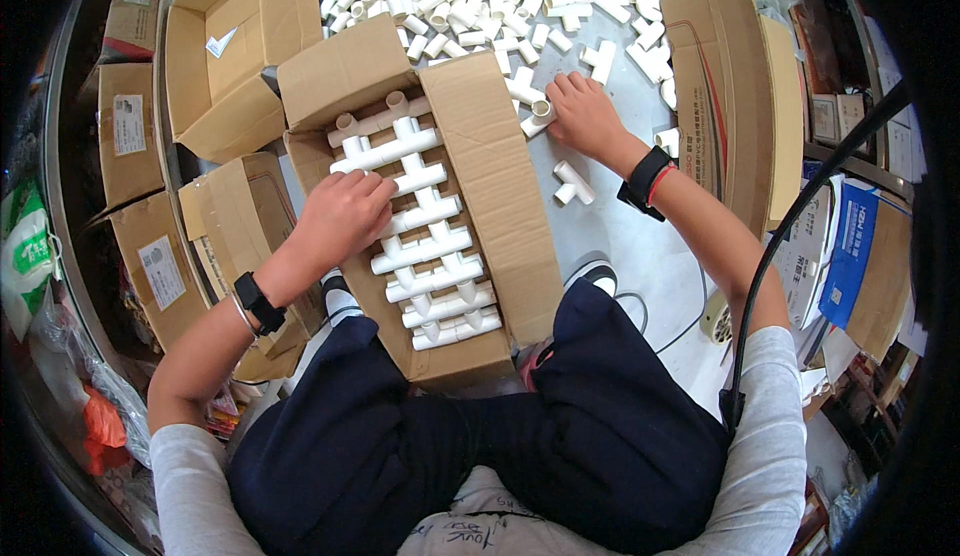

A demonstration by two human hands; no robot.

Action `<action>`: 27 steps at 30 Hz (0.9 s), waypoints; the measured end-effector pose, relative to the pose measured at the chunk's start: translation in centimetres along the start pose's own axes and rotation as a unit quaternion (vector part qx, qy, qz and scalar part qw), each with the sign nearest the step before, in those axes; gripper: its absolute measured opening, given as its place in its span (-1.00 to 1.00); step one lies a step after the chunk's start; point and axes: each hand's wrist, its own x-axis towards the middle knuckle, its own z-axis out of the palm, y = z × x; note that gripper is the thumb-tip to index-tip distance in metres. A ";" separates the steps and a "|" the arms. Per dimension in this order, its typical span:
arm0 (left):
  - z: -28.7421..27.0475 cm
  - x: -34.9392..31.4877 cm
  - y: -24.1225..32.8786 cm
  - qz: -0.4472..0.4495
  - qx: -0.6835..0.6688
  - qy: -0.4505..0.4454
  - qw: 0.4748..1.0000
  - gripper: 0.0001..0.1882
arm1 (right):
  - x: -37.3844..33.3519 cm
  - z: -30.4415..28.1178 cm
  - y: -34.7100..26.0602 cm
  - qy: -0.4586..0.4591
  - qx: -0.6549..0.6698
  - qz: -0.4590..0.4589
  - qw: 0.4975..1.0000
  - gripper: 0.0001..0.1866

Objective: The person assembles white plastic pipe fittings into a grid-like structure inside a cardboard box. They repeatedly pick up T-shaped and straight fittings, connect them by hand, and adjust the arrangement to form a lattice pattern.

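Note:
Between my legs stands an open cardboard box (505, 186), where white plastic pipe tees (425, 246) lie in close, interlocking rows. My left hand (345, 214) reaches over the box's left side, its fingers curled down onto a tee in the upper rows; the fingertips are partly hidden. To the right of the box, my right hand (588, 116) is closed on a white tee fitting (541, 114) at the near edge of a loose heap. Just below that hand, a single tee (573, 184) lies on the grey floor.
A large heap of white pipe fittings (470, 1) spreads across the far floor. At the far left sits an open carton (215, 66) with a few small pieces inside. Cardboard (715, 96) stands to the right, and a black cable (800, 206) hangs past my right arm. Stacked cartons (130, 136) line the left.

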 end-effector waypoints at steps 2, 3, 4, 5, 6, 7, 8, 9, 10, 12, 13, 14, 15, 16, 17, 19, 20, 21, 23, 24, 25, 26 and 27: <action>0.0 -0.1 0.0 0.003 -0.005 0.004 1.000 -0.83 | -0.1 0.0 -0.1 -0.001 -0.008 0.002 1.000 -0.65; -0.1 -0.1 0.0 0.005 -0.011 0.005 1.000 -0.83 | -0.2 0.0 0.0 -0.008 -0.002 0.004 1.000 -0.66; -0.1 -0.2 0.0 0.001 -0.015 -0.001 1.000 -0.83 | -0.2 -0.2 0.1 -0.015 0.004 0.006 1.000 -0.67; -0.2 -0.3 -0.1 -0.002 -0.022 -0.008 1.000 -0.82 | 0.0 -0.3 0.2 0.008 0.004 0.008 1.000 -0.67; -0.2 -0.3 -0.1 -0.006 -0.029 -0.016 0.999 -0.82 | 0.2 -0.4 0.5 0.030 0.004 0.010 1.000 -0.66; -0.3 -0.4 -0.1 -0.005 -0.032 -0.014 0.999 -0.82 | 0.4 -0.6 0.6 0.042 0.003 0.017 0.999 -0.65; -0.3 -0.4 -0.2 -0.004 -0.035 -0.013 0.999 -0.83 | 0.7 -0.7 0.7 0.067 0.022 0.027 0.997 -0.65; -0.3 -0.4 -0.2 -0.003 -0.038 -0.011 0.999 -0.83 | 1.0 -0.7 0.8 0.082 0.040 0.043 0.995 -0.64; -0.2 -0.4 -0.2 -0.004 -0.037 -0.010 0.999 -0.84 | 1.3 -0.7 0.8 0.094 0.058 0.062 0.992 -0.63; -0.1 -0.2 -0.1 -0.006 -0.039 -0.008 0.999 -0.85 | 1.8 -0.4 0.3 0.113 0.112 0.036 0.987 -0.62; -0.1 -0.2 -0.1 -0.008 -0.038 -0.010 0.999 -0.85 | 2.0 -0.2 0.1 0.129 0.141 0.018 0.981 -0.61; -0.1 -0.2 -0.1 -0.010 -0.039 -0.013 0.999 -0.85 | 2.1 0.0 -0.2 0.100 0.141 0.031 0.984 -0.61; -0.2 -0.1 -0.2 -0.011 -0.039 -0.017 0.999 -0.84 | 2.3 0.3 -0.5 0.079 0.144 0.039 0.986 -0.61; -0.2 -0.1 -0.2 -0.016 -0.048 -0.009 0.999 -0.85 | 2.4 0.5 -0.8 0.059 0.146 0.046 0.986 -0.61; -0.4 0.0 -0.2 -0.021 -0.057 -0.002 0.998 -0.85 | 2.5 0.8 -1.1 0.038 0.150 0.052 0.987 -0.60; -0.7 0.0 -0.2 -0.046 -0.090 0.010 0.995 -0.85 | 2.4 0.9 -1.1 0.068 0.153 0.049 0.985 -0.65; -0.9 0.1 -0.3 -0.064 -0.114 0.015 0.991 -0.86 | 2.2 0.9 -1.0 0.090 0.164 0.042 0.981 -0.68; -1.1 0.2 -0.3 -0.081 -0.139 0.020 0.987 -0.86 | 2.0 0.7 -0.9 0.112 0.174 0.039 0.978 -0.70; -1.5 0.5 -0.4 -0.128 -0.196 0.040 0.971 -0.85 | 1.5 -0.1 -0.7 0.097 0.182 0.107 0.973 -0.72; -1.7 0.6 -0.4 -0.156 -0.225 0.043 0.961 -0.85 | 1.3 -0.8 -0.6 0.081 0.184 0.142 0.969 -0.71; -2.0 0.8 -0.6 -0.185 -0.257 0.042 0.947 -0.84 | 1.1 -1.6 -0.7 0.044 0.177 0.199 0.963 -0.70; -2.1 1.0 -0.8 -0.220 -0.289 0.033 0.931 -0.82 | 1.5 -2.5 -0.7 0.019 0.177 0.235 0.956 -0.69; -2.3 1.2 -0.9 -0.248 -0.323 0.033 0.913 -0.81 | 1.6 -3.5 -1.1 0.090 0.205 0.174 0.959 -0.69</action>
